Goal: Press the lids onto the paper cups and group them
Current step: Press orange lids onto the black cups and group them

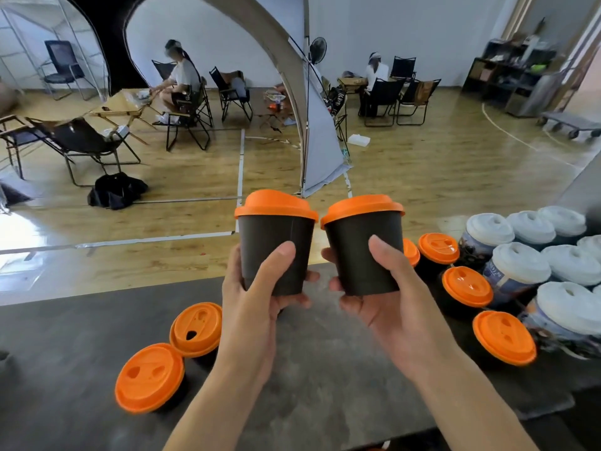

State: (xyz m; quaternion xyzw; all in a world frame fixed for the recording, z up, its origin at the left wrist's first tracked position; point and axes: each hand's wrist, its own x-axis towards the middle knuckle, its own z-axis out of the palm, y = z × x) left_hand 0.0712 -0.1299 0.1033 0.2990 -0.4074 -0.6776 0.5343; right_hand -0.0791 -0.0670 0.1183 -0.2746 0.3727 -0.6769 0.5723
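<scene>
My left hand (257, 297) grips a black paper cup (276, 249) with an orange lid (274, 205), held up above the dark table (325, 353). My right hand (390, 301) grips a second black cup (361, 252), also capped with an orange lid (362, 208), tilted slightly left. The two cups are side by side, nearly touching at the lids. Two more orange-lidded black cups (149, 375) (196, 328) stand on the table at the left. Several orange-lidded cups (504, 336) stand at the right.
A cluster of patterned cups with white lids (520, 262) stands at the far right of the table. Beyond the table's far edge lies wooden floor with folding chairs, a grey tent and two seated people.
</scene>
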